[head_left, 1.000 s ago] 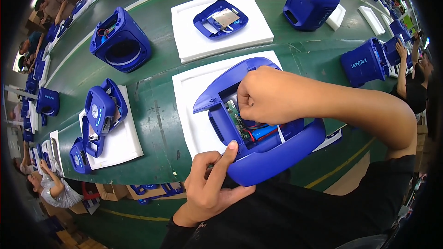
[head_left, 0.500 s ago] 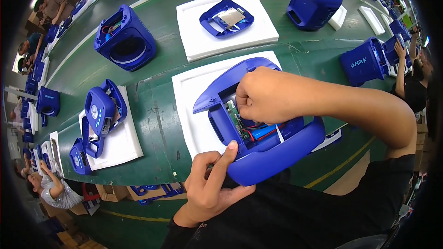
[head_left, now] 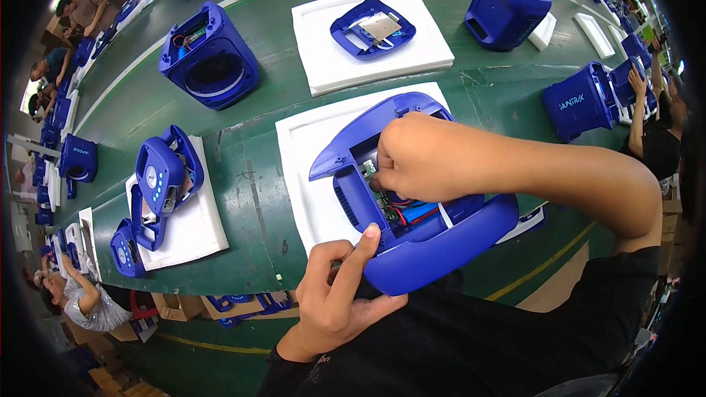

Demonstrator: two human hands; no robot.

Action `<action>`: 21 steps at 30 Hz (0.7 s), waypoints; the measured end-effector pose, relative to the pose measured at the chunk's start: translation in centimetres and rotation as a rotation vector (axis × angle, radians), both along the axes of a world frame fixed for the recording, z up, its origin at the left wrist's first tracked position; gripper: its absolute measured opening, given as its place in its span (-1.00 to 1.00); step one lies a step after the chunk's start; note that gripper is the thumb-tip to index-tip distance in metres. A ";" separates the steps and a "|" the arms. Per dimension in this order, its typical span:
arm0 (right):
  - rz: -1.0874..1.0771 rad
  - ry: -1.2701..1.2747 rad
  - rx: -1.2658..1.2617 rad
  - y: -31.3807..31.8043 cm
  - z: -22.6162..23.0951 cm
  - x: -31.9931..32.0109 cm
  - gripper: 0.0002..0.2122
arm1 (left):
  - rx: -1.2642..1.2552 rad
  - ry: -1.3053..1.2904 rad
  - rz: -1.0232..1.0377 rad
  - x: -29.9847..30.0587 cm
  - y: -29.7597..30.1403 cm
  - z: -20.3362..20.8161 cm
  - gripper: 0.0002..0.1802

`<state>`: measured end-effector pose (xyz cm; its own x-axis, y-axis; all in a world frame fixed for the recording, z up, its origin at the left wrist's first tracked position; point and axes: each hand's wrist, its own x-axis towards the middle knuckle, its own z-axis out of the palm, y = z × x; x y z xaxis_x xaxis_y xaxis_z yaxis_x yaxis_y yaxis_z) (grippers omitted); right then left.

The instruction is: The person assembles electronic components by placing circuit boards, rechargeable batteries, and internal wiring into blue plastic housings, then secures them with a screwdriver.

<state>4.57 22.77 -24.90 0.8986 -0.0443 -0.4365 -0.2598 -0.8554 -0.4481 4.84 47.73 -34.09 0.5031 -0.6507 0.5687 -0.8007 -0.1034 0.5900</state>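
An open blue plastic housing (head_left: pixel 441 261), which looks like part of a speaker case, rests tilted on a white foam pad (head_left: pixel 294 176) in front of me. My left hand (head_left: pixel 334 298) grips its near left corner, index finger on the rim and thumb against the outer wall. Inside lie a green circuit board (head_left: pixel 370 170), red and black wires and a blue cylindrical battery (head_left: pixel 421 212). A white strip (head_left: pixel 446 215) stands up beside the battery. My right hand (head_left: pixel 423 158) reaches in closed over the board; its fingertips, and anything they hold, are hidden.
Beyond, a blue panel (head_left: pixel 373 28) with a metal plate lies on another foam pad (head_left: pixel 316 77). Blue speaker bodies (head_left: pixel 213 62) stand on the green belt. More blue panels (head_left: pixel 162 176) lie on foam at left. Co-workers (head_left: pixel 92 301) are at both sides.
Pieces on the far belt have shifted slightly right. My right hand's fingers have moved a little over the board, covering more of it. My left hand keeps its grip.
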 end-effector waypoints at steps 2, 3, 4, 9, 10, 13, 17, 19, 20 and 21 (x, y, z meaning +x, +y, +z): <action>0.001 0.001 0.006 0.5 -0.1 0.3 -0.72 | -0.001 -0.003 -0.003 0.4 0.4 0.0 -0.05; 0.035 -0.010 -0.016 0.6 -0.4 0.4 -0.72 | 0.007 -0.003 -0.006 0.6 0.7 0.1 -0.05; 0.073 -0.018 -0.042 0.7 -0.5 0.6 -0.72 | 0.013 -0.003 -0.006 0.7 0.7 0.0 -0.06; 0.128 -0.025 -0.058 0.5 -1.4 0.6 -0.73 | 0.010 0.001 -0.007 1.0 0.9 -0.2 -0.06; 0.121 -0.059 -0.047 0.5 -1.4 0.6 -0.71 | 0.012 0.002 -0.006 1.0 0.8 -0.2 -0.07; 0.146 0.075 -0.081 0.2 -1.1 1.1 -0.72 | 0.003 -0.004 0.002 1.0 0.6 -0.3 -0.07; 0.215 -0.006 -0.070 0.1 -1.2 1.4 -0.73 | 0.017 0.004 0.003 1.2 0.7 -0.2 -0.09; 0.179 0.050 -0.127 0.5 -1.0 1.6 -0.73 | 0.001 0.014 -0.001 1.3 0.6 -0.2 -0.11; 0.182 0.050 -0.128 0.6 -1.0 1.8 -0.73 | 0.000 0.014 0.002 1.3 0.6 -0.2 -0.11; 0.182 0.055 -0.118 0.7 -0.9 1.9 -0.73 | 0.007 0.020 0.006 1.3 0.7 -0.2 -0.12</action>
<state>6.47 23.46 -25.81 0.8713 0.0628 -0.4866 -0.1175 -0.9362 -0.3313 6.12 48.42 -34.28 0.5182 -0.6515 0.5540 -0.7883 -0.1126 0.6049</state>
